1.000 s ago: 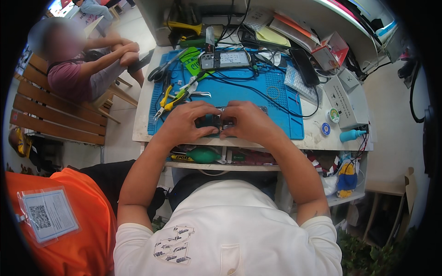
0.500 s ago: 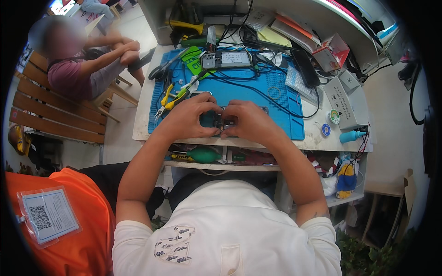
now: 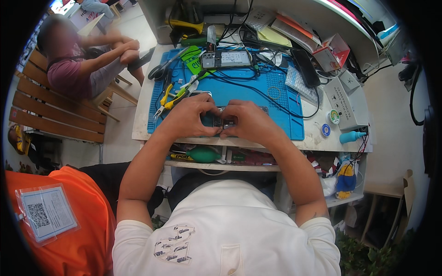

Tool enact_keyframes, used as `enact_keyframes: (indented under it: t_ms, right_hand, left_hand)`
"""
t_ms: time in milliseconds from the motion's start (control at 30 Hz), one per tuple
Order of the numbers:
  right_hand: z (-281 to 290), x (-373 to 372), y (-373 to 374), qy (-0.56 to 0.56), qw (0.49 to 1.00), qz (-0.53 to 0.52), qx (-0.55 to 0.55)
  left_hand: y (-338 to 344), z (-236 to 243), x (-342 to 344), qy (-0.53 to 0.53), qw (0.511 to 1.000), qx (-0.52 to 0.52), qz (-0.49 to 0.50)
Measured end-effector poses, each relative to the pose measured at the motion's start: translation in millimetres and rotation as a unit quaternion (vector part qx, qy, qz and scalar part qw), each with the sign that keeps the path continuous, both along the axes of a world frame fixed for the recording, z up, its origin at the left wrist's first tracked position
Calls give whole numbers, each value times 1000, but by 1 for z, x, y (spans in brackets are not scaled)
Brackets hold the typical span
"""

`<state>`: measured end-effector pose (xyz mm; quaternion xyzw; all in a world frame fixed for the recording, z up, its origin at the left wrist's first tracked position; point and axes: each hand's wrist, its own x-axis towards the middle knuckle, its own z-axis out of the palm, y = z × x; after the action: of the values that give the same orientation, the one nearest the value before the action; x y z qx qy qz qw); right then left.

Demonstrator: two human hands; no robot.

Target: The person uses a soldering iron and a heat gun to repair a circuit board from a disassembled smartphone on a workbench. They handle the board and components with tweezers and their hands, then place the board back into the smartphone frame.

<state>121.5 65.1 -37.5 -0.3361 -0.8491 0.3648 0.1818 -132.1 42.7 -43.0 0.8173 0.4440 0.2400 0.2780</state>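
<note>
An opened phone (image 3: 229,123) with dark inner parts showing lies at the near part of the blue work mat (image 3: 283,128). My left hand (image 3: 191,118) grips its left side, fingers curled over the far edge and thumb at the near edge. On the other side my right hand (image 3: 251,120) pinches it the same way, the two thumbs almost meeting. Much of the phone is hidden under my fingers. Yellow-handled pliers (image 3: 166,96) lie just beyond my left hand. Another phone-like device (image 3: 225,59) with a lit screen rests at the back of the mat.
Black cables (image 3: 271,95) cross the mat. Scissors (image 3: 159,71) lie at its left, a black phone (image 3: 305,68) and bubble wrap (image 3: 299,83) at its right. Solder spools (image 3: 326,129) and a light-blue bottle (image 3: 351,136) stand rightward. One person (image 3: 73,76) sits far left; another in orange (image 3: 87,221) is beside me.
My hands keep their grip on the phone, with only a slight shift of the left fingers. The seated person's head has moved a little to the right.
</note>
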Motion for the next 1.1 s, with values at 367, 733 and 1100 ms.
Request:
enact_keyframes:
  t_ms: [367,733,1100]
  right_hand:
    - [-3,-1,0,-19,1000,-1,7]
    - [-2,0,0,-16,1000,0,10]
    - [-2,-1,0,-9,1000,-1,-1]
  left_hand:
    - [0,21,12,102,994,29,-12]
    - [11,37,10,165,985,-11,-59]
    - [19,19,2,92,994,-28,-58]
